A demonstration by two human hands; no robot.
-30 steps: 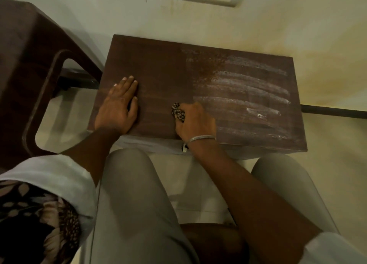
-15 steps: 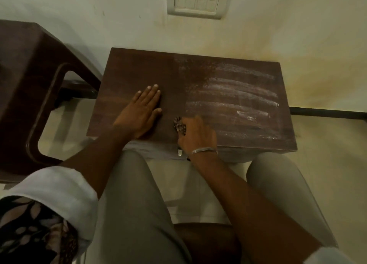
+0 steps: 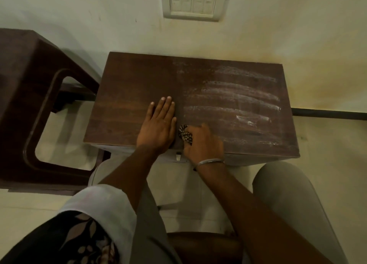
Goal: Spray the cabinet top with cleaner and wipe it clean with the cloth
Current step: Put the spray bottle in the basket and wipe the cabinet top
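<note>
Cabinet top (image 3: 139, 81): dark wooden surface at centre frame, set against the wall below a switch plate (image 3: 191, 2); left half looks clean, right half carries pale streaks of cleaner (image 3: 238, 100) in rough horizontal bands. Cloth (image 3: 185, 135): small patterned wad, lower centre of the surface near the front edge, pressed down under the right hand (image 3: 202, 142), whose grip is curled closed around it with only a little fabric showing at the left. Left hand (image 3: 158, 124): flat on the wood with fingers spread and nothing held, just beside the cloth. Chair (image 3: 29, 97): dark plastic, left of frame. Spray bottle: not in view. Risks, as judged: the bunched cloth offers little contact, so passes may smear the streaks instead of lifting them; residue may dry before it is reached; the cloth may slip over the near edge.
</note>
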